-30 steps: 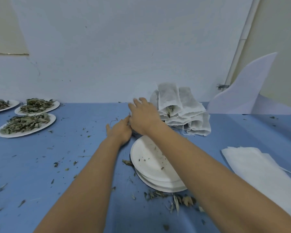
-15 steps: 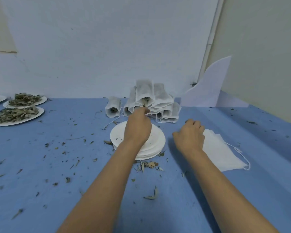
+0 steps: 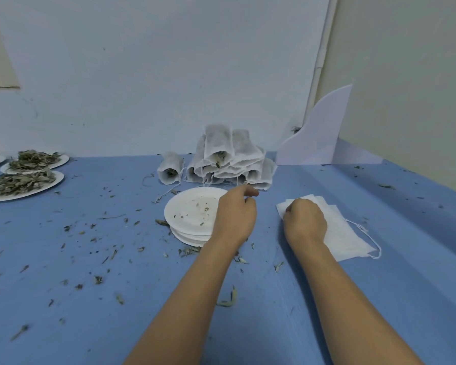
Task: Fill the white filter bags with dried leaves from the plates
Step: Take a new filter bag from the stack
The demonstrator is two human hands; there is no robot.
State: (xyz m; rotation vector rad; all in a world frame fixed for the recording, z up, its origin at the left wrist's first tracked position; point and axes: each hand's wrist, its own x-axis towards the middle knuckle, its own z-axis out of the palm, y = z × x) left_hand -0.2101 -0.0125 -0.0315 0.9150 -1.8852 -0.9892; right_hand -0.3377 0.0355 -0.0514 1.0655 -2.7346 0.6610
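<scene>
**Reaching for bags on a leaf-strewn blue tabletop (image 3: pixel 90 325)**

The left hand (image 3: pixel 234 217) hovers over a stack of empty plates (image 3: pixel 190 210) mid-tabletop, fingers loosely curled, gripping nothing. The right hand (image 3: pixel 304 222) lies curled on flat white filter bags (image 3: pixel 345 234) nearer the right edge; any pinch is hidden. Filled bags (image 3: pixel 231 159) pile at the far edge. Plates of dried leaves (image 3: pixel 24 183) sit far left.

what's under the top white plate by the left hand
More white plates stacked beneath the top plate; only their near rims show. The left hand covers the stack's right side.
</scene>
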